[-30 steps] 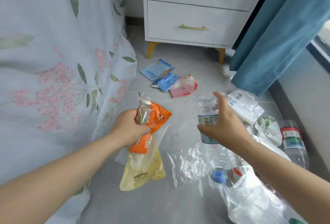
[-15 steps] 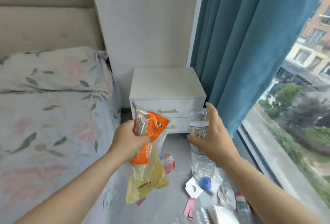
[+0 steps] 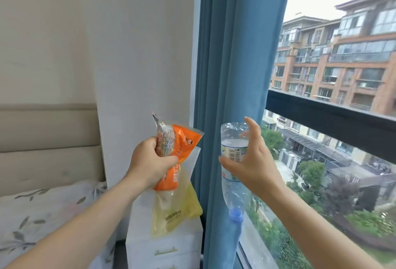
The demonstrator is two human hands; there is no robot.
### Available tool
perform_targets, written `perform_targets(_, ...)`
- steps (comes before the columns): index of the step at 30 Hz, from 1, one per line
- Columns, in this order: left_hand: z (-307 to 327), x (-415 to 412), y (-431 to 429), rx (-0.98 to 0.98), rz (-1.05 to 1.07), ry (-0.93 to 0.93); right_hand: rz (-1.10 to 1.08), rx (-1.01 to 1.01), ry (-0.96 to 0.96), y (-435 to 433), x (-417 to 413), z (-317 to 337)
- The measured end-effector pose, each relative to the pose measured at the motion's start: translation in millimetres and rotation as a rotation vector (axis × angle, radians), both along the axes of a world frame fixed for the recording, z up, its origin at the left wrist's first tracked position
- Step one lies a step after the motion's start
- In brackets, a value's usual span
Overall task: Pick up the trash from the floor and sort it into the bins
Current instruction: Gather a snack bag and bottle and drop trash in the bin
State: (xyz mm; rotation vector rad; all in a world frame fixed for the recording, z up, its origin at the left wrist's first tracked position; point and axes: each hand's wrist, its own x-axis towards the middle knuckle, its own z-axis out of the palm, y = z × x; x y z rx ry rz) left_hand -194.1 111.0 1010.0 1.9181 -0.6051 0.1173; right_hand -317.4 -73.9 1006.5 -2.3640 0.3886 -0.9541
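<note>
gripping snack wrappers (image 3: pixel 175 161) in left hand (image 3: pixel 150 163), right hand (image 3: pixel 250 165) holding upside-down bottle (image 3: pixel 232 168)

Left hand (image 3: pixel 147 165) is positioned left of right hand (image 3: pixel 255 168), the two apart at like height. Left hand grips a crumpled orange plastic snack wrapper (image 3: pixel 184 140) uppermost, with a translucent yellow plastic bag (image 3: pixel 175 211) hanging below it, in front of the white drawer cabinet (image 3: pixel 171 247). Right hand holds a clear plastic bottle (image 3: pixel 232 150), inverted, cap end lowermost, in front of the blue fabric curtain (image 3: pixel 235 54). The cabinet stands between the floral-print bed (image 3: pixel 42 215) at left and the curtain at right. The glass window (image 3: pixel 342 161) lies right of the curtain.
</note>
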Motion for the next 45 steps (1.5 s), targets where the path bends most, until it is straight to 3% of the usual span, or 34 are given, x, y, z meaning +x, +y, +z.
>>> perform_targets(5,86,-28,-18,-0.123,-0.055,-0.076,-0.036,-0.086,-0.143,-9,-32,105)
perform_targets(13,154,-52,-36,-0.259,-0.167,-0.184,-0.112,-0.176,-0.283,-13,-67,179)
perform_targets(20,184,-39,-62,-0.353,-0.377,-0.153,-0.277,-0.202,-0.303,-9,-78,202)
perform_targets(32,208,-18,-103,-0.403,-0.836,-0.096,-0.738,-0.251,-0.395,43,-105,226)
perform_targets(45,227,-127,-86,-0.455,-1.311,0.021,-1.167,-0.407,-0.37,163,-193,245)
